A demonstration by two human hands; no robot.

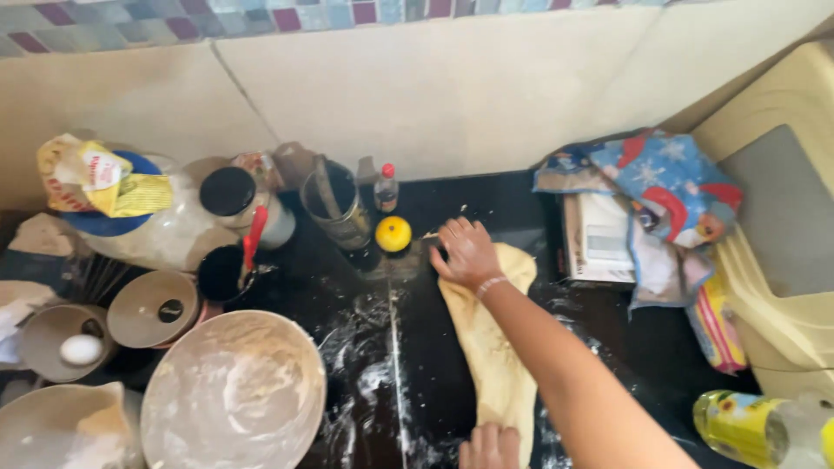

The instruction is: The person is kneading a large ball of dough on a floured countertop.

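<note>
Right hand (pixel 467 252) lies flat, fingers spread wide, palm pressed on the far end of a long strip of dough (pixel 495 356); nothing is clasped, the hand only bears down on it. A thin band sits at the wrist, and the forearm runs back toward the lower right. Left hand (pixel 489 446) shows only partly at the bottom edge, resting on the near end of the same strip; whether its fingers are curled or flat cannot be told. The dough is pale yellow and stretched lengthwise between the two hands, lying on a dark counter (pixel 608 330) dusted with streaks of flour. Just beyond the right hand's fingertips stands a small yellow round thing (pixel 393 233), close but apart from the dough. Behind it is a small bottle with a red cap (pixel 387 187) and a dark cup (pixel 334 204) holding a utensil. To the left sit a large floured bowl (pixel 234 391), a small bowl with an egg (pixel 80 349), a dark-lidded jar (pixel 230 195) and a yellow bag (pixel 100 178). To the right lies a blue patterned cloth (pixel 665 187). A yellow bottle (pixel 738 424) lies at the lower right corner.
</note>
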